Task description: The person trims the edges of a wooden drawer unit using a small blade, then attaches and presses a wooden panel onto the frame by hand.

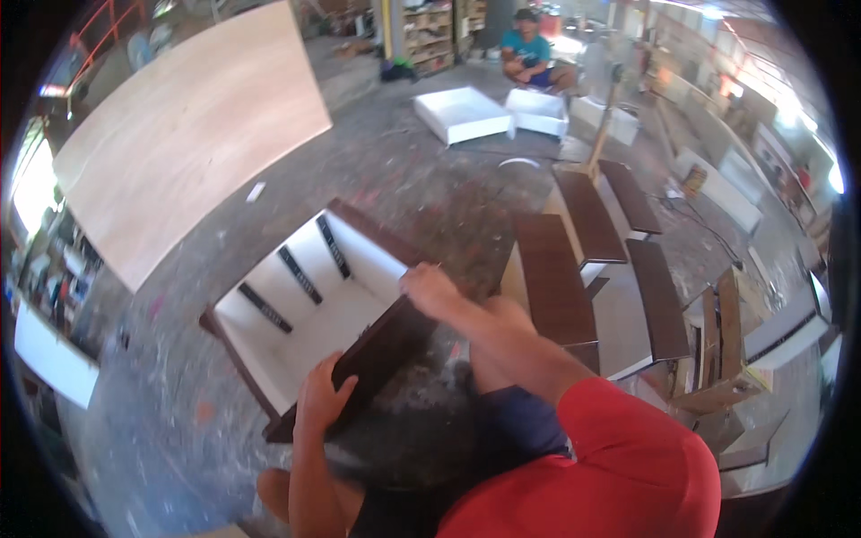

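Observation:
A dresser cabinet (pixel 330 309) with dark brown outsides and a white inside lies on the floor in front of me, its open side up. Black drawer slides (pixel 299 273) run along its far inner wall. Over the near dark edge lies my left hand (pixel 321 394), its fingers hooked round the panel and its thumb apart. My right hand (pixel 430 289) is closed at the cabinet's right corner. What those fingers hold, if anything, is too small to make out.
Several drawers with brown fronts (pixel 556 278) stand to my right, beside a torn cardboard box (pixel 717 341). A large plywood sheet (pixel 197 125) leans at the far left. White drawers (pixel 462 115) lie farther back, near a seated person (pixel 529 54) in a teal shirt.

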Demonstrator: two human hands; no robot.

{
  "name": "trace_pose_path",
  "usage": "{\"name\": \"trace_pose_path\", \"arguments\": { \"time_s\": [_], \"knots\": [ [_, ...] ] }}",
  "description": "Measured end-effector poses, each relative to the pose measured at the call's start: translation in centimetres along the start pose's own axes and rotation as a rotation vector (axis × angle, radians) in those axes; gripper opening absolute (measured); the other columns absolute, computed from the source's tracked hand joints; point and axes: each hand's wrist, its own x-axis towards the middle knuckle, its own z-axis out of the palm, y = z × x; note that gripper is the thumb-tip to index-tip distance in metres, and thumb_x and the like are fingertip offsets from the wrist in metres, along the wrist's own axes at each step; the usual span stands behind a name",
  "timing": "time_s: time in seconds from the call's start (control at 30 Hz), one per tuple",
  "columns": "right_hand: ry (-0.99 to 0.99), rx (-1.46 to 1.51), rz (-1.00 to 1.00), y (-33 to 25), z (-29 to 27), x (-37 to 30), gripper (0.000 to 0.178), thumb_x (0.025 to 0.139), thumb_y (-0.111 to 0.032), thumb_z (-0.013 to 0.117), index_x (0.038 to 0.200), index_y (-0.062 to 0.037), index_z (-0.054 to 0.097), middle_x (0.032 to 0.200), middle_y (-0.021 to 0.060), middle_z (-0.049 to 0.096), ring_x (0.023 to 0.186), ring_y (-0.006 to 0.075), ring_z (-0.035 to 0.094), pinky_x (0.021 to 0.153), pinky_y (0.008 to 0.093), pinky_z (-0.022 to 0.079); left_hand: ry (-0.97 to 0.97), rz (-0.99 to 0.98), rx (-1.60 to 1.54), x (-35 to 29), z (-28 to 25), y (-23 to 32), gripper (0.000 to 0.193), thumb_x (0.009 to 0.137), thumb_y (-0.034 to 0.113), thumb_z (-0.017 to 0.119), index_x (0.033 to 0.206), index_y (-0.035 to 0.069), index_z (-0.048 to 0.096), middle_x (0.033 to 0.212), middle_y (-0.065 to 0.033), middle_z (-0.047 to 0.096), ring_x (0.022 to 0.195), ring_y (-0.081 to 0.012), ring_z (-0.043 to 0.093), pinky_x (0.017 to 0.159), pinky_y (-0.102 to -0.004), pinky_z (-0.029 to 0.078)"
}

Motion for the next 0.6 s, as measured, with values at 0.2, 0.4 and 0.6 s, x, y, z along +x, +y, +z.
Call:
{"name": "trace_pose_path", "arguments": {
  "time_s": [0.2,0.4,0.6],
  "knots": [
    [-0.016,0.068,-0.113,-4.6,-0.3,-0.8,0.013,0.09,-0.017,0.063,0.094,-0.0171,0.075,0.102,0.004,0.073,0.111,0.0254,0.066,0.093,0.0441,0.05,-0.052,-0.054,-0.019,0.0,-1.0,1.9,0.064,0.091,0.028,0.078,0.147,0.005,0.056,0.144,-0.0209,0.061,0.135,-0.0395,0.056,0.114,-0.0471,0.045],
    [-0.057,0.053,-0.095,-3.0,-0.8,-0.2,0.014,0.089,-0.017,0.067,0.099,-0.0207,0.075,0.104,0.0011,0.072,0.11,0.0228,0.065,0.091,0.043,0.045,-0.037,-0.052,-0.018,-0.5,-1.4,1.3,0.063,0.091,0.026,0.079,0.146,0.005,0.057,0.143,-0.021,0.062,0.134,-0.0392,0.057,0.114,-0.0464,0.045],
    [0.005,0.021,-0.127,-4.4,0.1,-0.6,0.01,0.087,-0.02,0.068,0.095,-0.0197,0.073,0.102,-0.0008,0.071,0.108,0.0213,0.063,0.09,0.0429,0.044,-0.034,-0.089,-0.028,-0.4,-2.0,1.7,0.059,0.092,0.028,0.078,0.143,0.004,0.06,0.14,-0.0212,0.064,0.132,-0.0387,0.06,0.113,-0.0461,0.046]
  ]
}}
